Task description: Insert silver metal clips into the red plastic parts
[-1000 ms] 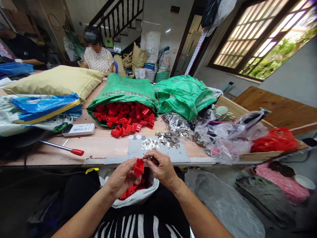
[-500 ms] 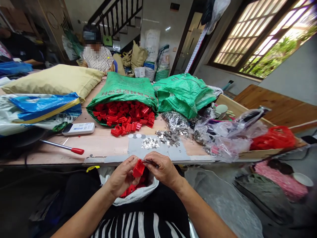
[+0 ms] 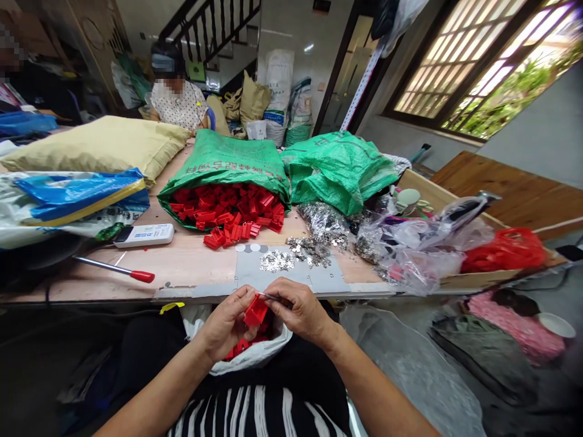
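Note:
Between the thumb and fingers of my left hand [image 3: 231, 320] is a red plastic part [image 3: 255, 311], box-like with an open side. My right hand [image 3: 298, 306] is closed on a thin dark metal tool [image 3: 276, 298], perhaps tweezers, whose tip meets the upper edge of the red part. Any small piece at the tip is too small to make out. Below both hands, a white bag [image 3: 255, 362] in my lap holds more red parts [image 3: 240, 348]. On the table ahead, small silvery metal pieces [image 3: 277, 260] lie spread over a grey mat [image 3: 251, 278].
A green sack [image 3: 237, 155] spills red parts onto the table. A second green sack [image 3: 339, 167] and plastic bags [image 3: 423, 255] lie to the right. At left are a red-tipped lever [image 3: 142, 277], a white device [image 3: 144, 235] and a beige sack [image 3: 95, 142]. A person [image 3: 175, 100] sits opposite.
Both hands stay almost in place, with the tool tip still at the red part's upper edge. The view has shifted very slightly.

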A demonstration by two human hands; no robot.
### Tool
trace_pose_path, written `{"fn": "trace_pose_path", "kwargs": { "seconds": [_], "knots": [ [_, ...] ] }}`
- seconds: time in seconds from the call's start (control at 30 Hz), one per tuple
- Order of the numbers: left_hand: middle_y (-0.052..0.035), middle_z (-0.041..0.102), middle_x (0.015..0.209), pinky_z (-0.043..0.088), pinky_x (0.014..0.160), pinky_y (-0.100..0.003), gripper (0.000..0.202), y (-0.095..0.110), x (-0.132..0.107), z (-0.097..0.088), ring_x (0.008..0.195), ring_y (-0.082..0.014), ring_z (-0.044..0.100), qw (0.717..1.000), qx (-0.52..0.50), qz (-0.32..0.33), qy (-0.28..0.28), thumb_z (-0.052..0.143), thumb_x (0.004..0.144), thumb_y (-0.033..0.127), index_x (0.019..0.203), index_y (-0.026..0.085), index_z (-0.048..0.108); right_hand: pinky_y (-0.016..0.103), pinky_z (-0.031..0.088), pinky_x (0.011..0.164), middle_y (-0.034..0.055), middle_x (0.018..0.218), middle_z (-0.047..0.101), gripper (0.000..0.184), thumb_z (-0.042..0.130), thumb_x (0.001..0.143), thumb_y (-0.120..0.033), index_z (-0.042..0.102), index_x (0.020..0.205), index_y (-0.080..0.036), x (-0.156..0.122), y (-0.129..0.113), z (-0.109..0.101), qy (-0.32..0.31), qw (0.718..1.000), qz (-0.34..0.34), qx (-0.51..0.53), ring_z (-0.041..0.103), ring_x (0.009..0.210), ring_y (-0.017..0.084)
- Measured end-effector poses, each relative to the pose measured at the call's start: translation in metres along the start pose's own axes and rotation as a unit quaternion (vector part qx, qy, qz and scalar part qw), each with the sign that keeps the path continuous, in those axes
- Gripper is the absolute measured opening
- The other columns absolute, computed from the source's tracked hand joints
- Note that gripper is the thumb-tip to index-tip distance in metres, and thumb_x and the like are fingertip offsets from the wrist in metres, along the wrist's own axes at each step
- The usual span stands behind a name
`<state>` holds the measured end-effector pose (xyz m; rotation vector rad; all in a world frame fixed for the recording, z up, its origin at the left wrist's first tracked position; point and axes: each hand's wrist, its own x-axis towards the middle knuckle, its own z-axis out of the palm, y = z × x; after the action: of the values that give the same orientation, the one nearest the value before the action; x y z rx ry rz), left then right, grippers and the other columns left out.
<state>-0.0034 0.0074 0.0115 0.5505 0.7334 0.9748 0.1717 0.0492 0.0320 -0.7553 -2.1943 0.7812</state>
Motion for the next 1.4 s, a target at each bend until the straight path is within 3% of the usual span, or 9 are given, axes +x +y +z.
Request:
{"fn": "trace_pose_path", "kwargs": {
  "seconds": [0.2, 0.47, 0.7, 0.87, 1.0, 1.1, 1.2, 1.3, 1.4],
  "knots": [
    [0.0044, 0.048, 0.062, 0.034, 0.039, -0.015, 0.024, 0.000, 0.002, -0.001, 0.044, -0.0042, 0.040, 1.000, 0.003, 0.023, -0.011, 0.059, 0.086, 0.040, 0.081, 0.016, 0.054, 0.026, 0.045, 0.067, 0.0055, 0.082, 0.063, 0.019, 0.053, 0.091, -0.027, 0.069, 0.092, -0.017, -0.001, -0.005, -0.009, -0.041, 0.996, 0.063, 0.053, 0.058, 0.075, 0.015],
    [0.0051, 0.050, 0.062, 0.031, 0.036, -0.014, 0.022, 0.004, 0.000, 0.002, 0.044, -0.0043, 0.040, 1.000, 0.012, 0.014, -0.003, 0.064, 0.082, 0.038, 0.088, 0.019, 0.055, 0.022, 0.039, 0.064, -0.0015, 0.076, 0.057, 0.017, 0.059, 0.087, -0.034, 0.059, 0.085, -0.017, -0.003, 0.007, -0.008, -0.013, 0.974, 0.173, 0.146, 0.049, 0.070, 0.012],
    [0.0055, 0.050, 0.058, 0.030, 0.035, -0.014, 0.026, 0.000, 0.002, 0.002, 0.043, -0.0046, 0.041, 0.999, 0.047, -0.005, 0.001, 0.069, 0.076, 0.041, 0.084, 0.019, 0.056, 0.022, 0.037, 0.062, -0.0034, 0.074, 0.050, 0.018, 0.064, 0.081, -0.029, 0.050, 0.080, -0.018, -0.002, 0.010, 0.002, -0.040, 0.957, 0.194, 0.212, 0.044, 0.068, 0.011],
    [0.0038, 0.054, 0.064, 0.032, 0.036, -0.014, 0.029, -0.002, 0.006, 0.000, 0.045, -0.0050, 0.044, 0.997, 0.075, -0.015, 0.013, 0.070, 0.074, 0.043, 0.081, 0.018, 0.057, 0.020, 0.033, 0.058, -0.0053, 0.070, 0.045, 0.016, 0.059, 0.082, -0.026, 0.045, 0.078, -0.020, -0.004, 0.011, 0.006, -0.052, 0.965, 0.192, 0.173, 0.038, 0.064, 0.010],
    [0.0005, 0.059, 0.071, 0.038, 0.041, -0.018, 0.037, 0.003, 0.013, -0.001, 0.048, -0.0074, 0.051, 0.991, 0.125, -0.002, 0.035, 0.063, 0.078, 0.050, 0.098, 0.019, 0.061, 0.021, 0.034, 0.059, -0.0051, 0.071, 0.045, 0.018, 0.059, 0.084, -0.031, 0.045, 0.080, -0.019, -0.006, 0.020, 0.007, -0.009, 0.966, 0.195, 0.172, 0.039, 0.064, 0.010],
    [-0.0055, 0.064, 0.091, 0.043, 0.050, -0.021, 0.043, 0.007, 0.011, -0.004, 0.055, -0.0083, 0.055, 0.982, 0.163, 0.061, 0.071, 0.060, 0.081, 0.050, 0.112, 0.020, 0.063, 0.023, 0.036, 0.062, -0.0035, 0.075, 0.050, 0.018, 0.059, 0.084, -0.032, 0.047, 0.082, -0.019, -0.008, 0.025, 0.006, 0.029, 0.965, 0.206, 0.157, 0.042, 0.067, 0.010],
    [-0.0076, 0.063, 0.108, 0.048, 0.063, -0.024, 0.043, 0.006, 0.006, -0.003, 0.067, -0.0119, 0.057, 0.950, 0.246, 0.178, 0.073, 0.076, 0.069, 0.032, 0.110, 0.022, 0.068, 0.024, 0.037, 0.064, -0.0031, 0.075, 0.052, 0.017, 0.058, 0.084, -0.032, 0.047, 0.082, -0.019, -0.009, 0.027, 0.007, 0.060, 0.966, 0.213, 0.133, 0.045, 0.068, 0.011],
    [-0.0077, 0.065, 0.102, 0.048, 0.081, -0.031, 0.039, 0.001, 0.002, 0.000, 0.089, -0.0223, 0.059, 0.897, 0.332, 0.276, 0.095, 0.081, 0.060, 0.016, 0.098, 0.025, 0.074, 0.025, 0.038, 0.065, -0.0033, 0.075, 0.051, 0.017, 0.058, 0.084, -0.032, 0.047, 0.080, -0.020, -0.009, 0.024, 0.010, 0.074, 0.965, 0.212, 0.132, 0.046, 0.068, 0.011],
    [-0.0076, 0.067, 0.097, 0.044, 0.093, -0.036, 0.033, -0.002, 0.003, 0.003, 0.097, -0.0256, 0.059, 0.872, 0.359, 0.309, 0.119, 0.076, 0.065, 0.013, 0.095, 0.027, 0.075, 0.025, 0.038, 0.065, -0.0035, 0.074, 0.050, 0.018, 0.057, 0.085, -0.034, 0.046, 0.080, -0.020, -0.009, 0.021, 0.012, 0.078, 0.964, 0.209, 0.143, 0.046, 0.068, 0.012]
  ]
}}
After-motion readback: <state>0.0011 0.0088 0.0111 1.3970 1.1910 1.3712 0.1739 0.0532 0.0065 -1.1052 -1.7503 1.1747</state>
